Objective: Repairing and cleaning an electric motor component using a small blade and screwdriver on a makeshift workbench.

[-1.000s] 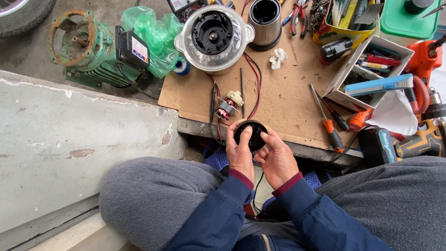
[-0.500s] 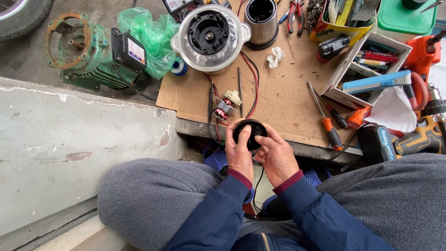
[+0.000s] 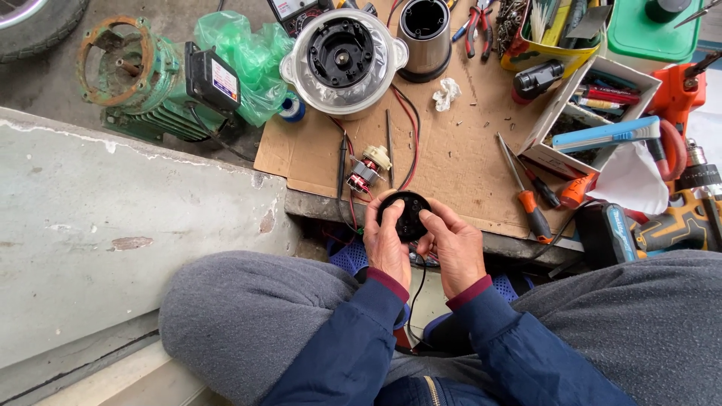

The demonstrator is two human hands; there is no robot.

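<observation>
Both hands hold a round black part (image 3: 407, 214) over my knees, at the near edge of the cardboard sheet (image 3: 459, 150). My left hand (image 3: 386, 244) grips its left side, thumb on its face. My right hand (image 3: 453, 246) grips its right side, thumb on the face too. A black cable hangs down from the part between my wrists. Just beyond it lies a small motor (image 3: 365, 171) with red and black wires running up to a white round appliance base (image 3: 344, 62) turned upside down.
A green electric motor (image 3: 143, 83) and green plastic bag (image 3: 248, 56) sit at the far left. A steel cup (image 3: 423, 36), orange-handled screwdrivers (image 3: 526, 192), a box of tools (image 3: 594, 105), a cordless drill (image 3: 662, 218) and a green container (image 3: 650, 30) crowd the right. A concrete ledge (image 3: 113, 218) runs along the left.
Both hands stay on the black part; the fingers have shifted slightly on its face. The view has drifted a little.
</observation>
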